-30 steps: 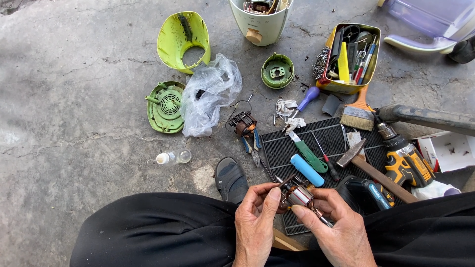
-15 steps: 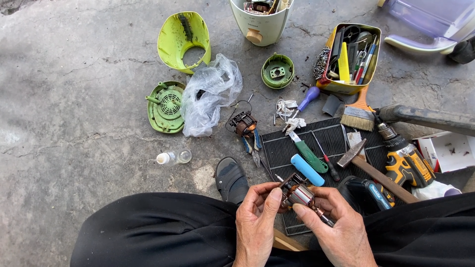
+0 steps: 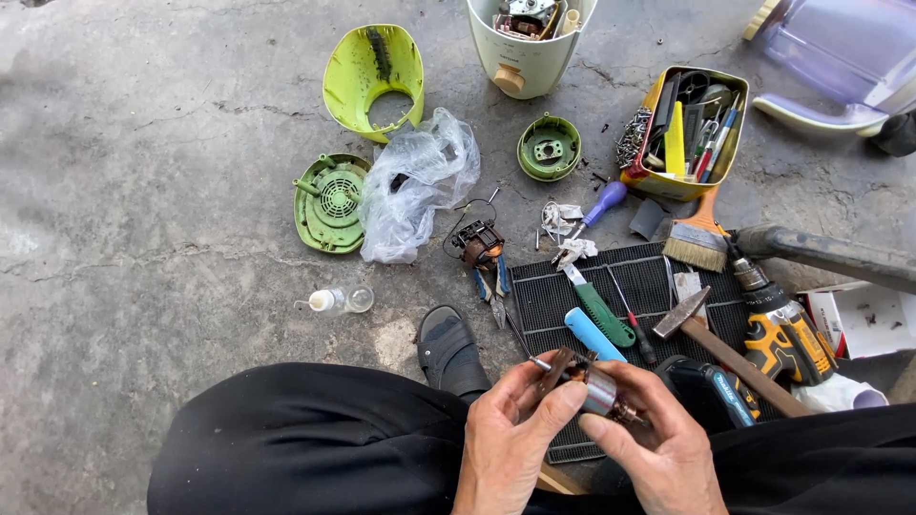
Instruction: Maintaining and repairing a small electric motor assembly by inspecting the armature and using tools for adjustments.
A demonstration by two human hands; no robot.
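So the person is sitting on a concrete floor in black trousers, and both hands meet at the bottom centre of the frame around a small motor armature, the shiny metal cylinder with a coppery end and a thin shaft poking out toward the upper left. The left hand has its fingers curled up around the near end, thumb and fingertips pinching it. The right hand is closed over the other end from the lower right, fingers wrapped partly round the cylinder. Both hands have a proper hold, neither is open.

Just above the hands there's a black ribbed mat with a green-handled tool, a light blue handle, a small red screwdriver and a hammer lying on it. Right of that sits a yellow and black cordless drill. A paintbrush lies near a yellow box of tools in the upper right.

In the middle of the frame there's a small wound motor part next to a crumpled clear plastic bag. Left of the bag is a green vented cover, and above it a lime green housing. A cream appliance body is at the top centre, with a round green piece below it. A little clear bottle lies at centre left, and a black sandal peeks out beside the knee.
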